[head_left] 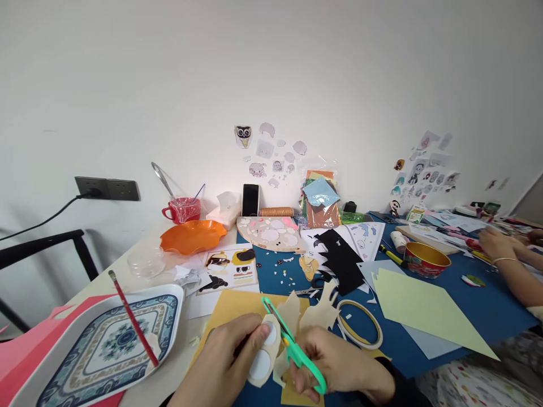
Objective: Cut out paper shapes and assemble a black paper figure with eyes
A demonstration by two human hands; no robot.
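My left hand [229, 353] is closed on a cream paper cutout [266, 373], its thumb pressed over the front. Two white rounded shapes show on the cutout. Fingers through the handle loops, my right hand [335, 356] grips green-handled scissors [302, 357]. Their blades point up and away, right beside the cutout's edge; whether they touch the paper I cannot tell. Behind the scissors are torn-edged cream paper scraps [320, 310], and a sheet of tan paper [237, 305] lies beneath my hands. A roll of tape [379, 333] rests just right of the scraps.
At left, a patterned tray [172, 333] carries a red brush [134, 322]. Farther back are an orange dish [193, 236], a red mug [186, 210] and a phone [250, 199]. Black paper [339, 260], pale green paper [424, 311] and a red tin [426, 265] lie rightward. Another person's hand [496, 243] works far right.
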